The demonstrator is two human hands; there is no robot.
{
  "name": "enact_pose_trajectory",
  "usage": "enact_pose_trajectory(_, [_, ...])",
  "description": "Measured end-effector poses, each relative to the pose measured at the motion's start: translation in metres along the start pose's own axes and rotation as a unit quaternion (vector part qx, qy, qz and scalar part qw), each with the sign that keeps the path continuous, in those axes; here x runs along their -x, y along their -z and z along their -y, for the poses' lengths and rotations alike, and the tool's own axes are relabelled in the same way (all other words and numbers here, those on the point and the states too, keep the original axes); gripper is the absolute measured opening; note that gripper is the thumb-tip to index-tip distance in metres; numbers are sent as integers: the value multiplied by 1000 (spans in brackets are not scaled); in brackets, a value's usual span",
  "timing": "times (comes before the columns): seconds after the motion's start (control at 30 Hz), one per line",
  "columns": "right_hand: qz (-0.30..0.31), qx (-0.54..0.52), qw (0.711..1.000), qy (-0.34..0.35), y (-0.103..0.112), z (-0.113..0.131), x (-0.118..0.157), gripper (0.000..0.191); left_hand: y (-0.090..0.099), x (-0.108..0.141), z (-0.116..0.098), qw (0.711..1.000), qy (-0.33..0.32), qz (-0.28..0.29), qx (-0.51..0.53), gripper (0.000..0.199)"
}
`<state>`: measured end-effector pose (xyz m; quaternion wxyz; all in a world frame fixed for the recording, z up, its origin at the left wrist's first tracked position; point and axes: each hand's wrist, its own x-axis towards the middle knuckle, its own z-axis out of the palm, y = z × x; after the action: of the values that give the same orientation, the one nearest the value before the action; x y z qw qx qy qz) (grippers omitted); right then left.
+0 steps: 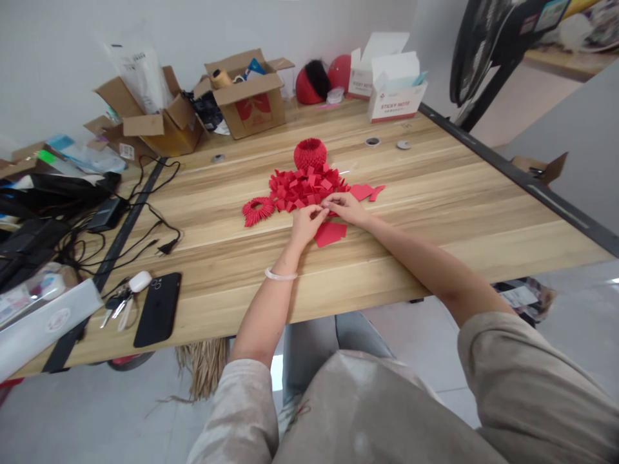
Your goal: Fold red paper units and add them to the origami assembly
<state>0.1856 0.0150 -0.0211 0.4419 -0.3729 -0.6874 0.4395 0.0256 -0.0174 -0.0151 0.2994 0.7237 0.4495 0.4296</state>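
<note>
My left hand (pixel 308 223) and my right hand (pixel 344 207) meet at the fingertips, both closed, just in front of a pile of small folded red paper pieces (pixel 305 187). Whatever lies between the fingertips is too small to make out. Flat red paper (pixel 330 234) lies on the wooden table right below the hands. Behind the pile stands a round red folded-paper bowl shape (pixel 310 154). A red paper ring (pixel 258 211) rests left of the pile, and more red paper sheets (pixel 361 191) are to its right.
Cardboard boxes (pixel 251 106) and sticky note boxes (pixel 394 90) line the table's back. On the left are black cables (pixel 145 203), a black phone (pixel 158 309), keys (pixel 120 303) and a white box (pixel 53 322). A black fan (pixel 483 58) stands at the right.
</note>
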Motion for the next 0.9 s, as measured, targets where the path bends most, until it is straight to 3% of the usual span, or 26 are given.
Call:
enact_pose_trajectory(0.27, [45, -40, 998, 4, -2, -4, 1, 34, -3, -3, 7, 996, 35, -17, 86, 12])
enact_pose_trajectory(0.9, [84, -7, 996, 31, 0, 1, 3, 37, -3, -4, 11, 997, 34, -54, 44, 15])
